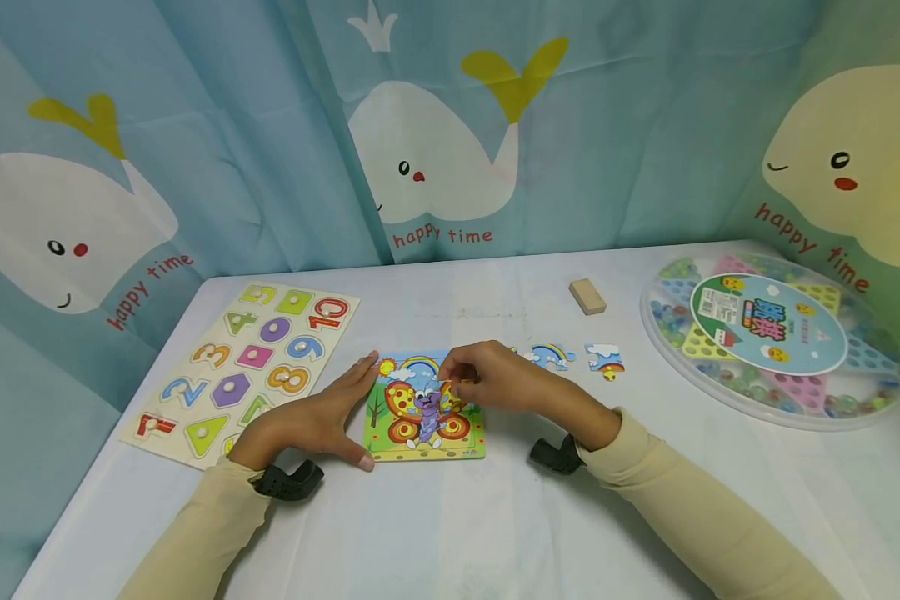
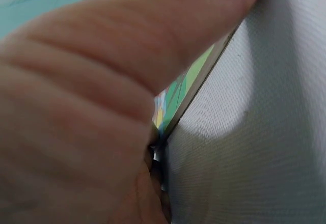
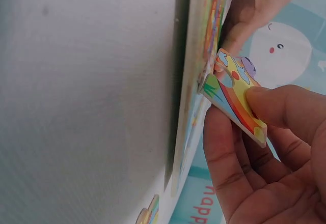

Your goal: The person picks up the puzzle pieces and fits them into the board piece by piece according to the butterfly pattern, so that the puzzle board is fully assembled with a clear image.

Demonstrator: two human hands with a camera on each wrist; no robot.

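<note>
A butterfly jigsaw puzzle board lies flat on the table. My left hand is spread along its left side, thumb near the lower corner and fingertips by the upper corner. In the left wrist view, the thumb covers much of the board's edge. Over the board's right part, my right hand pinches a puzzle piece between thumb and fingers. That piece shows a yellow and orange wing with a strip of green, and it is tilted against the board. Loose puzzle pieces with a rainbow and clouds lie right of the board.
A peg board with numbers and shapes lies on the left, partly under my left forearm. Behind the loose pieces is a small wooden block. A round clear case of beads occupies the right side. A whale-print curtain hangs behind the table.
</note>
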